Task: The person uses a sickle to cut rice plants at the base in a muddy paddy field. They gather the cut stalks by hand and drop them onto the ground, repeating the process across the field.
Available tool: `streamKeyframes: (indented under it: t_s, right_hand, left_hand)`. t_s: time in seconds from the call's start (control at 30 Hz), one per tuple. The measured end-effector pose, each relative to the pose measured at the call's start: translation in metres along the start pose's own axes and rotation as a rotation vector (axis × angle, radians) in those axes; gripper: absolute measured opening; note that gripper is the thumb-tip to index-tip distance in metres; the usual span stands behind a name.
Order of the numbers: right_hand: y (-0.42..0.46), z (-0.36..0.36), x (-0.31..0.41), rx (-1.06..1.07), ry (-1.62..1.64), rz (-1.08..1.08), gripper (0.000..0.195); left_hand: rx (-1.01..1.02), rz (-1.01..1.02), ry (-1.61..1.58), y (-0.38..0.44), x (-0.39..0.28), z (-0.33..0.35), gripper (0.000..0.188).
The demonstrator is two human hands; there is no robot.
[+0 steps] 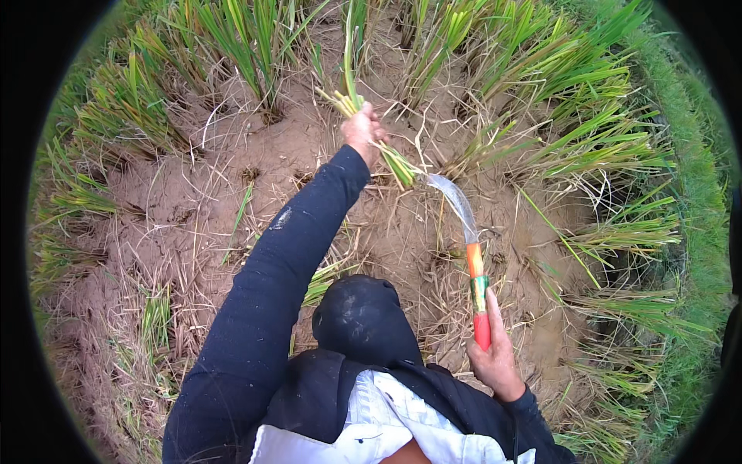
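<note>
Stretched out ahead, my left hand is closed around a bundle of cut green and yellow stalks, which look like rice straw. The cut ends point down to the right, and a long green blade rises past my fist. My right hand grips the red end of a sickle's handle, banded orange, green and red. Its curved metal blade reaches up and left, the tip close to the stalks' cut ends. Whether tip and stalks touch, I cannot tell.
Standing rice clumps ring the far side, with more cut clumps along the right. Brown mud strewn with dry straw lies between. A grassy bank borders the right edge. My dark-clad knee is bent in front of me.
</note>
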State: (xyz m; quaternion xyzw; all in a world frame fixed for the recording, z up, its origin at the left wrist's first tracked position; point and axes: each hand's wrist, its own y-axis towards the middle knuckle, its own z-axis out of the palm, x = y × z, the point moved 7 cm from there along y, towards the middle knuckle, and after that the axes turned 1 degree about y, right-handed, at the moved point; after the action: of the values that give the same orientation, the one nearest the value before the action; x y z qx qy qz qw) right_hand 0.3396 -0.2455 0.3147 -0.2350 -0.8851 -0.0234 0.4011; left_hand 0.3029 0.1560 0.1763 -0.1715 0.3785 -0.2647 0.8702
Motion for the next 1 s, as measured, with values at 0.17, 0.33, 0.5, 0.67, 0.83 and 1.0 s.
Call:
streamKeyframes:
  t_s: [0.17, 0.33, 0.5, 0.67, 0.83, 1.0]
  right_hand:
    - [-0.028, 0.002, -0.017, -0.075, 0.232, 0.269, 0.081]
    - [0.022, 0.065, -0.057, -0.146, 0.898, 0.496, 0.085]
    - [0.078, 0.084, -0.127, -0.668, 1.116, 0.487, 0.086]
    - [0.166, 0.056, -0.155, -0.486, 0.88, 0.34, 0.085]
    - [0.174, 0.094, -0.136, -0.436, 0.311, 0.034, 0.089]
    - [0.144, 0.12, -0.124, -0.319, 0.313, 0.155, 0.083]
  left_hand:
    - [-0.121, 0.392, 0.033, 0.027, -0.153, -0.085, 0.033]
    - [0.115, 0.619, 0.719, -0.029, -0.152, -0.074, 0.028]
    - [0.317, 0.437, 1.23, -0.038, -0.08, -0.098, 0.025]
    - [0.807, 0.674, 1.749, -0.069, 0.012, -0.025, 0.016]
    - [1.15, 0.755, 1.965, -0.1, 0.095, 0.055, 0.03]
    - [1.213, 1.679, 2.047, -0.131, 0.138, 0.129, 0.034]
